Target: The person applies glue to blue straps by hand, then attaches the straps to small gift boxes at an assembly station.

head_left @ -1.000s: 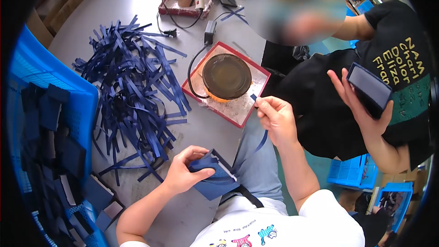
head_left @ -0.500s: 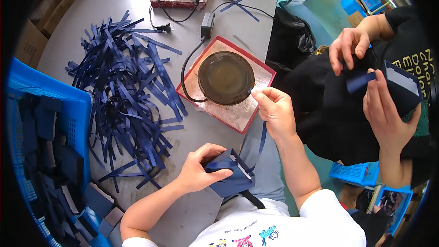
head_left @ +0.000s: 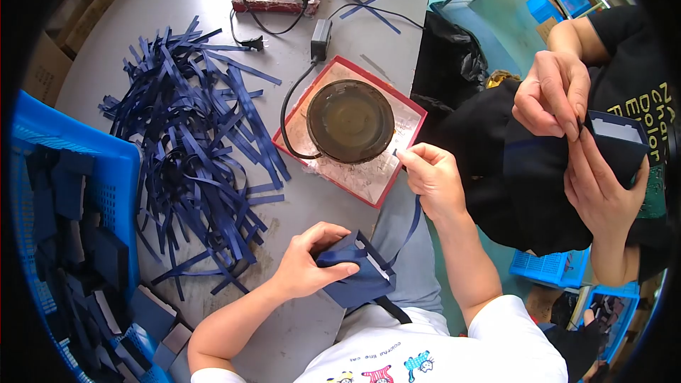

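- Here, in the lower centre of the frame, the left hand (head_left: 305, 269) is closed around a navy box (head_left: 358, 273), with the thumb on top and the fingers under it.
- The box is held over the person's lap, just off the table (head_left: 177, 0) edge.
- The right hand (head_left: 433, 177), at the centre, pinches the end of a navy strip (head_left: 413, 216) between thumb and forefinger.
- The strip hangs from this hand in a curve down to the box.
- The pinched tip is just beside the round pot (head_left: 351, 120), over the red tray (head_left: 362, 174) that holds the pot.
- A cable goes from the pot up to an adapter (head_left: 320, 30) at the top centre.
- A loose pile (head_left: 191, 135) of navy strips lies on the table, left of the tray.
- A blue crate (head_left: 106, 163) at the left edge is full of navy pieces.
- At the right, a co-worker's two hands (head_left: 557, 96) grip another navy box (head_left: 617, 138).
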The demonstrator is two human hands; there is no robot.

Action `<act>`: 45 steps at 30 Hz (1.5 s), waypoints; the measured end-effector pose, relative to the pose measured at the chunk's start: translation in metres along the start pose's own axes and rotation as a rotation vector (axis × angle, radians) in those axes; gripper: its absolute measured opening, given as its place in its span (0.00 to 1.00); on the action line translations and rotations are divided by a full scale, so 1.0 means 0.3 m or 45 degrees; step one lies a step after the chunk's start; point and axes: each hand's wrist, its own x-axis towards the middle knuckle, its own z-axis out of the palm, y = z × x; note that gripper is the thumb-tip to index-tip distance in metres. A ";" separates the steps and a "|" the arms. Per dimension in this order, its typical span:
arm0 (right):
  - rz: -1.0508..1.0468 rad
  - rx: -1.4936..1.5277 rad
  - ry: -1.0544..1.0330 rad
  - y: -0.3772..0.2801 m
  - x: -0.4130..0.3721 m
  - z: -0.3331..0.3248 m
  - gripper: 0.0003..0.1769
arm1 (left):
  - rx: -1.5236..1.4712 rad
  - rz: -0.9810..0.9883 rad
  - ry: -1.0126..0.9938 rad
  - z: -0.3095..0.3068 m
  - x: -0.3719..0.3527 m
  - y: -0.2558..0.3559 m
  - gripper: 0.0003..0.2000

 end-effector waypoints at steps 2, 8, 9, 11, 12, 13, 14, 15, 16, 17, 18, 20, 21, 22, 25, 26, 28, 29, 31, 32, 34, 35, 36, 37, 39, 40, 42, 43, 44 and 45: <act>0.044 0.095 -0.101 -0.012 -0.029 -0.020 0.06 | -0.047 -0.046 0.012 -0.002 -0.006 0.012 0.22; 0.168 -0.162 -0.513 -0.112 -0.167 0.011 0.06 | -0.112 -0.046 -0.013 -0.023 -0.052 0.087 0.22; 0.130 -0.250 -0.592 -0.124 -0.193 0.027 0.06 | -0.136 -0.041 -0.027 -0.023 -0.067 0.100 0.22; 0.173 -0.336 -0.757 -0.136 -0.237 0.044 0.06 | -0.184 -0.041 -0.014 -0.018 -0.103 0.104 0.23; 0.149 -0.354 -0.846 -0.145 -0.257 0.062 0.06 | -0.070 0.033 -0.031 -0.017 -0.119 0.115 0.24; 0.077 -0.473 -0.923 -0.157 -0.274 0.076 0.07 | 0.042 0.112 -0.051 -0.014 -0.132 0.127 0.25; -0.003 -0.599 -0.974 -0.163 -0.287 0.086 0.07 | 0.133 0.145 -0.022 -0.007 -0.145 0.137 0.27; -0.084 -0.728 -1.022 -0.165 -0.298 0.094 0.07 | 0.142 0.140 -0.025 -0.003 -0.158 0.149 0.27; -0.119 -0.757 -1.040 -0.164 -0.311 0.104 0.07 | 0.209 0.196 -0.026 0.002 -0.172 0.160 0.27; -0.124 -0.751 -1.038 -0.173 -0.322 0.115 0.07 | 0.277 0.256 -0.027 0.006 -0.182 0.167 0.27; -0.124 -0.811 -1.056 -0.186 -0.333 0.126 0.09 | 0.299 0.301 -0.028 0.008 -0.191 0.169 0.28; -0.128 -0.887 -1.080 -0.195 -0.349 0.137 0.11 | 0.312 0.335 -0.026 0.012 -0.208 0.175 0.28; -0.138 -0.889 -1.076 -0.195 -0.357 0.139 0.11 | 0.317 0.367 -0.021 0.013 -0.216 0.179 0.28; -0.148 -0.894 -1.076 -0.195 -0.363 0.142 0.11 | 0.325 0.375 -0.023 0.014 -0.222 0.181 0.28; -0.152 -0.935 -1.083 -0.202 -0.375 0.148 0.11 | 0.313 0.388 -0.011 0.015 -0.238 0.189 0.27; -0.170 -0.940 -1.081 -0.202 -0.377 0.149 0.11 | 0.314 0.393 -0.017 0.015 -0.241 0.192 0.28; -0.204 -0.931 -1.061 -0.200 -0.385 0.151 0.12 | 0.324 0.423 -0.027 0.014 -0.247 0.188 0.28; -0.220 -0.926 -1.059 -0.200 -0.386 0.153 0.12 | 0.333 0.421 -0.027 0.013 -0.251 0.188 0.28; -0.248 -0.954 -1.065 -0.204 -0.389 0.157 0.12 | 0.339 0.433 -0.020 0.014 -0.255 0.188 0.28; -0.232 -0.961 -1.060 -0.206 -0.391 0.160 0.11 | 0.346 0.447 -0.017 0.016 -0.254 0.190 0.28; -0.218 -0.993 -1.055 -0.209 -0.396 0.166 0.11 | 0.348 0.426 -0.005 0.019 -0.257 0.193 0.27; -0.225 -0.997 -1.056 -0.206 -0.396 0.169 0.11 | 0.364 0.436 -0.003 0.017 -0.259 0.189 0.27; -0.274 -1.025 -1.035 -0.203 -0.397 0.169 0.11 | 0.364 0.441 -0.003 0.016 -0.259 0.187 0.27; -0.322 -1.053 -1.014 -0.199 -0.398 0.169 0.11 | 0.395 0.464 0.012 0.016 -0.260 0.186 0.27; -0.374 -1.110 -0.976 -0.190 -0.401 0.174 0.11 | 0.426 0.486 0.025 0.017 -0.264 0.178 0.27; -0.426 -1.164 -0.939 -0.185 -0.400 0.177 0.11 | 0.417 0.488 0.040 0.019 -0.266 0.173 0.26; -0.452 -1.204 -0.932 -0.161 -0.390 0.182 0.11 | 0.398 0.472 0.084 0.024 -0.263 0.161 0.26; -0.476 -1.240 -0.927 -0.144 -0.386 0.182 0.11 | 0.386 0.448 0.115 0.027 -0.264 0.152 0.25; -0.476 -1.210 -0.940 -0.129 -0.379 0.178 0.11 | 0.347 0.361 0.101 0.024 -0.266 0.141 0.26; -0.382 -1.069 -1.015 -0.133 -0.365 0.174 0.11 | 0.171 0.299 0.076 0.015 -0.269 0.126 0.27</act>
